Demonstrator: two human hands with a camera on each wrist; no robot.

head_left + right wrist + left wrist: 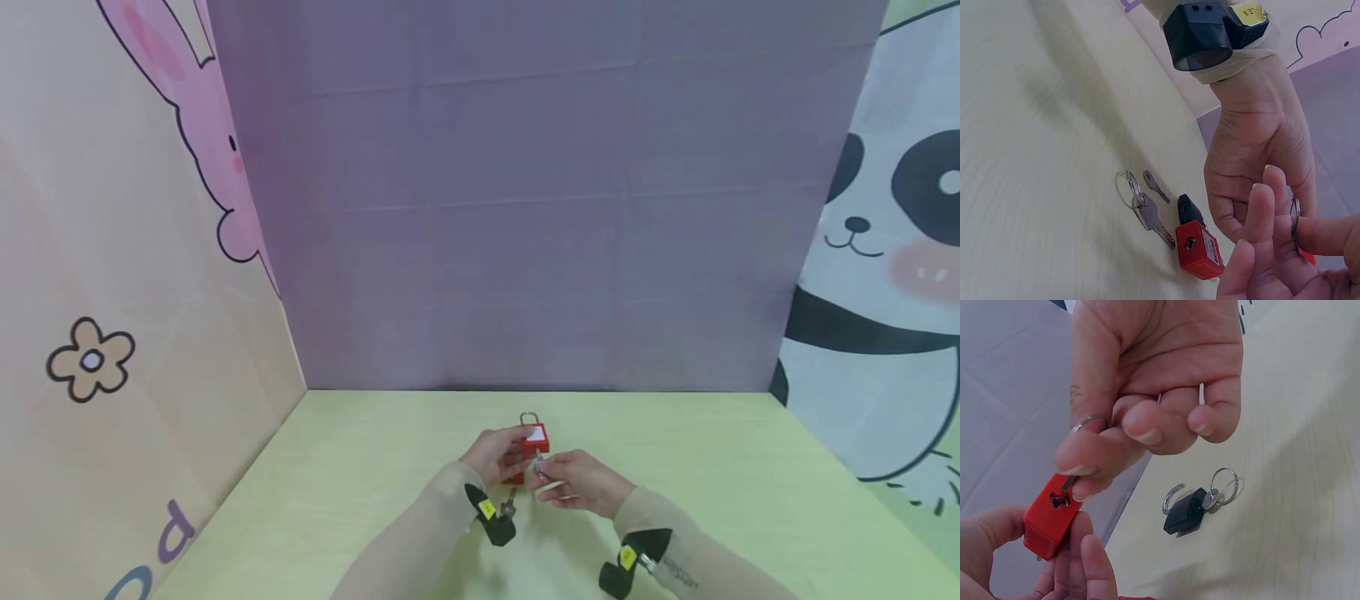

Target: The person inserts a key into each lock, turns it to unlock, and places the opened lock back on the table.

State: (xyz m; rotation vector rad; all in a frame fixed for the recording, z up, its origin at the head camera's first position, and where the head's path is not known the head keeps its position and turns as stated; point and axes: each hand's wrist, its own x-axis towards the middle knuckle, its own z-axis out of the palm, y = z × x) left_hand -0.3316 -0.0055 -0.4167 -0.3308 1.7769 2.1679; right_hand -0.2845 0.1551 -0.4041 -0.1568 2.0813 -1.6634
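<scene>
My left hand (pixel 491 454) grips a red padlock (pixel 537 446) with a white label above the table, its metal shackle pointing up and away. The thumb and forefinger of my right hand (pixel 588 485) pinch a key (pixel 1066 487) on a split ring (pixel 1090 419). In the left wrist view, the key's tip is at the keyhole in the padlock's underside; how deep it sits cannot be told. Most of that padlock is hidden by fingers in the right wrist view, where the ring (pixel 1296 219) shows at the right fingers.
A second red padlock (pixel 1194 257) lies on the table beside a black padlock (pixel 1189 209), a bunch of keys (pixel 1152 215) and a loose key (pixel 1156 185). The left wrist view shows a black padlock (pixel 1185 512) with shackle open and a ringed key at it. A purple panel (pixel 525 250) stands behind.
</scene>
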